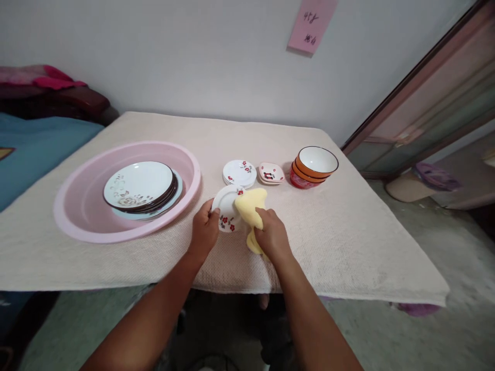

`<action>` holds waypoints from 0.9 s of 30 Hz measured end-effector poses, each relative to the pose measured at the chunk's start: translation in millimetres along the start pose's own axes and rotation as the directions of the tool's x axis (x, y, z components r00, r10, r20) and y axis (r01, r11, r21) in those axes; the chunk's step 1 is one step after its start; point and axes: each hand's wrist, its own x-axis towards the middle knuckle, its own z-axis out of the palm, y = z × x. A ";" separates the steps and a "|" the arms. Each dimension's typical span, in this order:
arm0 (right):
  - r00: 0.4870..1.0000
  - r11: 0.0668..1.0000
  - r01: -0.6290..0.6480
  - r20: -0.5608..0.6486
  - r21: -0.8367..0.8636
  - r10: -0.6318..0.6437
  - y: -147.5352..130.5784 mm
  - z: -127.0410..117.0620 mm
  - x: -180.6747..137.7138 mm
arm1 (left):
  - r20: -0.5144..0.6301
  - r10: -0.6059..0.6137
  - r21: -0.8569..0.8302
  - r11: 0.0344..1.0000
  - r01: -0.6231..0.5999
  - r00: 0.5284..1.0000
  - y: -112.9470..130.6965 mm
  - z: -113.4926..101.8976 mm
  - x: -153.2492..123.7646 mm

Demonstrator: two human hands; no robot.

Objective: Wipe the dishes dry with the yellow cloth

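My left hand (204, 229) grips the left rim of a small white plate (225, 206) with red flowers, thumb on its face. The plate is tilted above the table near its front edge. My right hand (271, 233) is closed on a yellow cloth (249, 206), which covers the plate's right side and hangs down below the fingers. Just behind the held plate sits a stack of matching small plates (237, 172). Beside that stack are small square pinkish dishes (270, 173) with a red pattern.
A large pink basin (71, 216) on the left holds stacked plates, the top one a white flowered plate (137, 180). Orange and red bowls (313, 167) are stacked toward the right. A cream cloth covers the table (348, 247). Behind it, a pink note (310, 26) is on the wall.
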 end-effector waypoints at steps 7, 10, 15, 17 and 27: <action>0.907 0.814 -0.263 -0.156 0.518 0.392 25.7 -3.0 9.6 | -0.063 0.136 0.104 0.986 -0.129 0.989 1.1 -4.4 0.7; 0.879 0.862 -0.077 -0.374 0.501 0.296 14.1 -9.6 9.4 | 0.019 0.273 0.148 0.951 -0.273 0.962 0.5 -2.1 -4.8; 0.904 0.898 0.385 -0.283 0.211 -0.321 -18.9 -18.9 2.7 | 0.116 0.439 0.169 0.875 -0.453 0.891 -2.4 1.8 -10.7; 0.897 0.876 0.434 -0.198 0.211 -0.396 -24.1 -18.2 1.7 | 0.084 0.462 0.178 0.865 -0.470 0.883 -4.1 2.5 -11.2; 0.957 0.566 -0.123 -0.054 0.816 0.285 -10.6 12.3 3.7 | -0.182 0.217 -0.097 0.967 -0.237 0.959 8.8 10.0 -13.4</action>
